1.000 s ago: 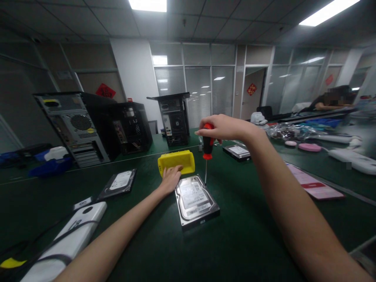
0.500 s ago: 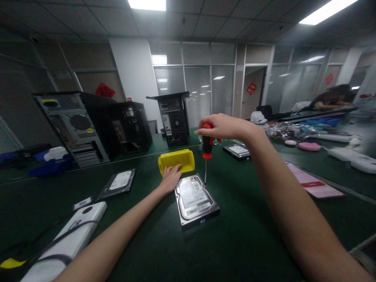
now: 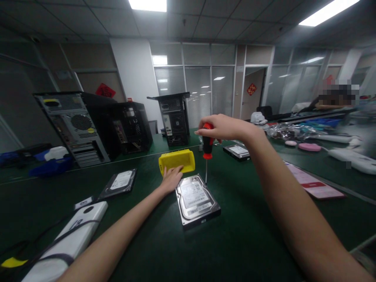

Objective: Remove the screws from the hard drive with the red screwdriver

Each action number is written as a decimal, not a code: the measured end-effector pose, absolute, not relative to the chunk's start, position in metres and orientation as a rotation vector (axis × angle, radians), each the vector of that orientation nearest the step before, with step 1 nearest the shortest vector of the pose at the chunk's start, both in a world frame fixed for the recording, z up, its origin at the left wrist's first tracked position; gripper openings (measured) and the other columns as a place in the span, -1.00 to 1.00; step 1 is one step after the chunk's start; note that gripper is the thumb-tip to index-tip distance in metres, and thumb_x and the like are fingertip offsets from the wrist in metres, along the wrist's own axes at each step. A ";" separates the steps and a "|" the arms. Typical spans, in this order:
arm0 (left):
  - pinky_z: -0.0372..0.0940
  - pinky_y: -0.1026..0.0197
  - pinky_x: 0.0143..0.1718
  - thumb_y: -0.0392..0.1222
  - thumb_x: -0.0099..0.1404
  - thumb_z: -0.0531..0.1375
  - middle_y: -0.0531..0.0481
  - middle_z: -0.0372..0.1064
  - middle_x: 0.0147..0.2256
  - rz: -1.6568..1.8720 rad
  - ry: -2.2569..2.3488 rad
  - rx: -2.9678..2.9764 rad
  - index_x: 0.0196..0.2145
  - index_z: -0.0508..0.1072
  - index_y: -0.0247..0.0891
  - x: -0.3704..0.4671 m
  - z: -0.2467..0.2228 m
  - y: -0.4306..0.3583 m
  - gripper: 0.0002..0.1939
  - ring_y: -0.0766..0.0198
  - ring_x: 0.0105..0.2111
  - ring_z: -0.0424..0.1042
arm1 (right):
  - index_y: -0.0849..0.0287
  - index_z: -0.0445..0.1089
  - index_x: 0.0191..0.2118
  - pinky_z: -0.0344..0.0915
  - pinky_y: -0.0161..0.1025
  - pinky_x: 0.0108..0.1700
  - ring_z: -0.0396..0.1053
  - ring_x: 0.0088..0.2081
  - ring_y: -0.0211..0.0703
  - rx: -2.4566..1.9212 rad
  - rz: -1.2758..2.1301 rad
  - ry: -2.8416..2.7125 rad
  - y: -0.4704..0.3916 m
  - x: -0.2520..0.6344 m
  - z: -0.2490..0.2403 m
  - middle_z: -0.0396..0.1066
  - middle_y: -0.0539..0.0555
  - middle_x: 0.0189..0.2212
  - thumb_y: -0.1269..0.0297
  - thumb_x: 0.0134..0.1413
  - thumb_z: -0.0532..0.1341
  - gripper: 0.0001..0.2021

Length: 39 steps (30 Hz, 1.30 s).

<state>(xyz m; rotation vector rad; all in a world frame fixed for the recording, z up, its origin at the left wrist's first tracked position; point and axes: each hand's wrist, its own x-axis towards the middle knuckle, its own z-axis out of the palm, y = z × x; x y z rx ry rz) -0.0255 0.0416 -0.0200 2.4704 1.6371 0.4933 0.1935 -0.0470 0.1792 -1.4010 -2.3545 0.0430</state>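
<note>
My right hand (image 3: 216, 127) is wrapped round the top of the red and black handle of a screwdriver (image 3: 208, 148). The screwdriver stands upright, its tip at the right edge of a silver hard drive (image 3: 194, 196) lying label up on the table. Stretched out, my left hand (image 3: 172, 179) lies by the drive's far left corner. Its fingertips reach over the near edge of a yellow plastic tray (image 3: 188, 158) tipped toward me. Whether the left palm presses on the drive is hard to make out.
Other hard drives lie left (image 3: 120, 182) and far right (image 3: 237, 151) on the green table (image 3: 235, 243). Computer cases (image 3: 174, 119) stand behind. A white power strip (image 3: 67, 235) is at left, a pink booklet (image 3: 314, 182) at right. A person sits far right.
Hardly anything differs: the view has shifted very slightly. My right hand keeps its grip on the screwdriver, and the left stays beside the drive. The far person's head has shifted.
</note>
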 end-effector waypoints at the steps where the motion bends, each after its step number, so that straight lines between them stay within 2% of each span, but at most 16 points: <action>1: -0.36 -0.16 0.21 -0.19 0.28 -0.23 -0.04 0.17 0.14 0.498 1.644 2.468 0.15 0.15 -0.24 -0.025 -0.020 0.042 -0.48 0.09 0.14 0.09 | 0.20 0.35 -0.18 0.19 -0.34 -0.56 0.34 -0.59 -0.28 -1.404 0.040 -2.353 -0.047 0.193 0.179 0.42 0.11 -0.40 0.00 0.08 0.08 -0.64; 13: -0.30 -0.21 0.18 -0.15 0.26 -0.16 -0.04 0.13 0.16 0.561 1.719 2.451 0.17 0.12 -0.22 -0.024 -0.022 0.044 -0.47 -0.01 0.11 0.10 | 0.19 0.35 -0.15 0.17 -0.35 -0.57 0.34 -0.59 -0.29 -1.424 0.038 -2.343 -0.047 0.194 0.180 0.42 0.10 -0.40 0.01 0.08 0.09 -0.63; 23: -0.34 -0.19 0.19 -0.13 0.26 -0.17 0.02 0.25 0.09 0.527 1.698 2.421 0.14 0.19 -0.13 -0.024 -0.020 0.041 -0.49 0.03 0.08 0.15 | 0.21 0.35 -0.17 0.19 -0.33 -0.56 0.34 -0.59 -0.27 -1.394 0.038 -2.353 -0.048 0.195 0.180 0.41 0.10 -0.41 -0.01 0.07 0.08 -0.62; 30: -0.33 -0.20 0.18 -0.11 0.25 -0.15 0.04 0.11 0.18 0.552 1.706 2.412 0.19 0.09 -0.11 -0.023 -0.018 0.038 -0.46 0.00 0.12 0.09 | 0.21 0.36 -0.16 0.18 -0.32 -0.54 0.33 -0.58 -0.28 -1.420 0.042 -2.345 -0.050 0.194 0.181 0.41 0.11 -0.38 0.01 0.08 0.09 -0.63; 39: -0.30 -0.20 0.16 -0.12 0.26 -0.16 0.07 0.22 0.11 0.557 1.691 2.399 0.12 0.20 -0.05 -0.023 -0.018 0.038 -0.51 0.03 0.09 0.13 | 0.20 0.35 -0.14 0.18 -0.32 -0.52 0.33 -0.56 -0.28 -1.432 0.052 -2.349 -0.051 0.193 0.182 0.41 0.12 -0.37 0.02 0.09 0.08 -0.63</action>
